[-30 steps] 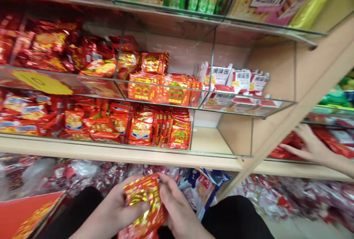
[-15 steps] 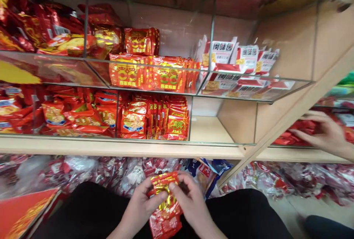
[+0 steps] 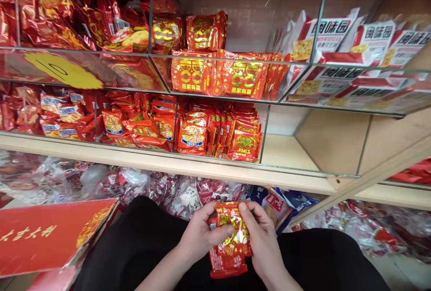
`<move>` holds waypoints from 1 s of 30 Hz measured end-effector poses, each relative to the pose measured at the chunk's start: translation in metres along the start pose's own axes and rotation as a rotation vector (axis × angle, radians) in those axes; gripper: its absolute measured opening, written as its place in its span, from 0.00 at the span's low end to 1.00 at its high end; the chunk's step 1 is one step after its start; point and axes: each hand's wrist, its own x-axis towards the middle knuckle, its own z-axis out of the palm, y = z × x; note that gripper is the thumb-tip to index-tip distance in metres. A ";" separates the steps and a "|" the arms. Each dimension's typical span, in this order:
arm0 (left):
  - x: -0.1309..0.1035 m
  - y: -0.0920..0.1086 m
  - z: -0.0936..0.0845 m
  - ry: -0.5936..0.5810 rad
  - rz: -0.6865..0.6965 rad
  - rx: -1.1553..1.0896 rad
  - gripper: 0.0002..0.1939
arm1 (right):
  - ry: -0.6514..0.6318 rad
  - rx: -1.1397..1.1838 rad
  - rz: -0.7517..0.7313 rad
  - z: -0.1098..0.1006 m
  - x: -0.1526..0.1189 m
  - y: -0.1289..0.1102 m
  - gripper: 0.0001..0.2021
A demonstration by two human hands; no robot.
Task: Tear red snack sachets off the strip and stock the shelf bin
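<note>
Between my two hands, low in the middle of the view, are red and gold foil packets (image 3: 232, 248), one overlapping another. My left hand (image 3: 205, 232) is closed on their left side, thumb lying across the front. On the right edge my right hand (image 3: 261, 232) pinches them, its thumb near the top corner. Similar red packets with gold faces (image 3: 244, 75) stand on the glass shelf ahead. Below those, more red packets (image 3: 244, 140) are packed upright in a compartment.
White and red packets (image 3: 373, 41) fill the upper right shelf. A red box (image 3: 57, 237) lies at lower left. Plastic-wrapped bags (image 3: 131, 183) and a blue bag (image 3: 281, 205) lie under the wooden shelf edge (image 3: 202, 167). A yellow tag (image 3: 63, 70) hangs at left.
The view has shifted left, so the shelves and my hands appear further right. Another person's hand at the right has left the view. Both my hands still hold the packets.
</note>
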 end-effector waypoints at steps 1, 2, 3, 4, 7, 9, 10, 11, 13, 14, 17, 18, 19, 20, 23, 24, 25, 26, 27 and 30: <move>0.000 0.000 0.001 0.011 -0.006 -0.014 0.13 | -0.013 0.011 0.032 -0.001 0.001 0.001 0.14; 0.000 0.000 0.001 0.025 -0.012 -0.024 0.12 | -0.036 0.007 0.063 -0.003 0.002 0.001 0.14; 0.001 0.000 0.001 0.033 -0.017 -0.034 0.13 | -0.057 -0.011 0.079 -0.004 0.003 0.002 0.13; 0.001 -0.001 0.000 0.033 -0.019 -0.048 0.13 | -0.066 -0.040 0.068 -0.006 0.004 0.002 0.13; 0.002 -0.005 -0.003 -0.024 -0.016 -0.102 0.18 | 0.010 -0.081 -0.045 -0.008 0.005 0.002 0.13; 0.002 -0.009 -0.005 -0.055 -0.007 -0.107 0.22 | 0.116 -0.002 -0.079 -0.007 0.006 0.000 0.14; 0.002 -0.010 -0.005 -0.064 -0.011 -0.099 0.23 | 0.171 0.060 -0.080 -0.006 0.007 -0.001 0.15; 0.002 -0.012 -0.005 -0.070 -0.021 -0.089 0.22 | 0.221 0.118 -0.080 -0.005 0.007 -0.001 0.16; 0.001 -0.012 -0.003 -0.075 -0.040 -0.064 0.19 | 0.278 0.183 -0.087 -0.005 0.009 -0.002 0.17; 0.001 -0.012 -0.001 -0.072 -0.046 -0.048 0.17 | 0.286 0.186 -0.096 -0.006 0.009 -0.002 0.18; 0.000 -0.007 0.001 -0.051 -0.058 0.002 0.13 | 0.240 0.119 -0.113 -0.011 0.010 -0.003 0.18; 0.000 -0.005 0.000 -0.046 -0.061 0.024 0.12 | 0.215 0.071 -0.129 -0.014 0.010 -0.005 0.17; 0.000 -0.003 -0.001 -0.041 -0.064 0.048 0.11 | 0.188 0.007 -0.153 -0.016 0.010 -0.009 0.16; 0.001 -0.001 -0.003 -0.041 -0.063 0.075 0.10 | 0.156 -0.073 -0.180 -0.018 0.010 -0.012 0.15; 0.002 0.001 -0.008 -0.059 -0.037 0.166 0.08 | 0.016 -0.371 -0.262 -0.023 0.010 -0.025 0.14; 0.003 0.002 -0.009 -0.070 -0.025 0.193 0.07 | -0.042 -0.476 -0.287 -0.024 0.011 -0.028 0.14; 0.003 0.002 -0.010 -0.077 -0.016 0.214 0.07 | -0.093 -0.572 -0.315 -0.025 0.011 -0.031 0.15; 0.004 0.003 -0.011 -0.081 -0.010 0.229 0.06 | -0.135 -0.649 -0.343 -0.026 0.012 -0.033 0.16; 0.004 0.003 -0.011 -0.080 -0.007 0.236 0.07 | -0.165 -0.700 -0.366 -0.028 0.013 -0.034 0.16; 0.005 0.006 -0.014 -0.076 -0.004 0.234 0.08 | -0.229 -0.729 -0.335 -0.033 0.015 -0.038 0.17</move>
